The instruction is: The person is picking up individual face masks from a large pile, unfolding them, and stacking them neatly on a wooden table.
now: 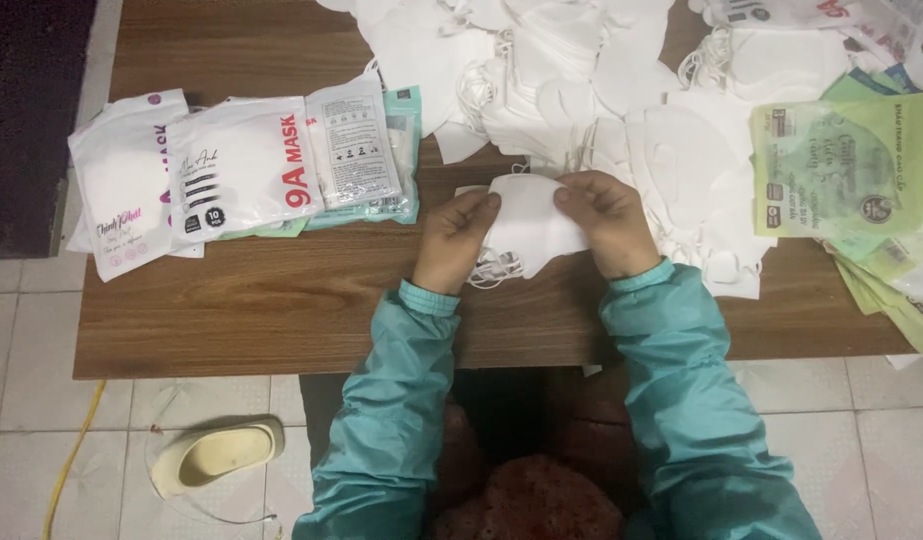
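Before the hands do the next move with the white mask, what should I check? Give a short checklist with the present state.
1. Left hand grips white mask: ok.
2. Right hand grips its other side: ok.
3. Ear loops free, not tangled: cannot tell.
4. Bare wooden table in front of the hands: ok.
5. Filled white pouches apart from the mask, on the left: ok.
6. Green pouches within reach on the right: ok, probably.

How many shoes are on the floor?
1. A single cream-coloured slip-on shoe lies on the white tiled floor, below the brown wooden table's left edge. Others may be hidden beneath it.
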